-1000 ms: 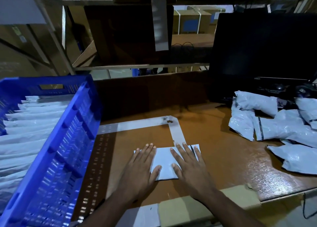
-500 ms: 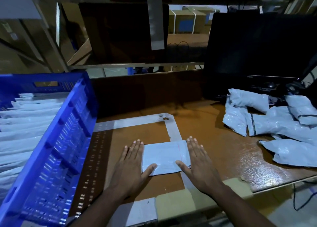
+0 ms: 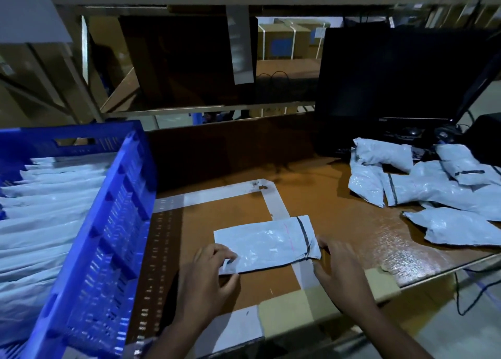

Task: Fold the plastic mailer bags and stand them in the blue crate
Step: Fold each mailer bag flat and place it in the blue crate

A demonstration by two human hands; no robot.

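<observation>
Dim warehouse shelving rises behind a worn brown worktable (image 3: 339,217) marked with pale tape. At its left edge stands the blue crate (image 3: 108,223), already packed with a long row of folded white bags (image 3: 46,209) standing on edge, so much of the job looks done. Near the front edge lies the folded mailer (image 3: 267,243), flat and not yet in the crate. The left hand (image 3: 208,280) pinches its near-left corner between curled fingers and thumb; the right hand (image 3: 341,269) has its fingers curled at the bag's right end, apparently gripping it. On the far right, beside a dark monitor (image 3: 401,82), a loose pile of unfolded mailers (image 3: 423,185) waits, so several folds remain.
</observation>
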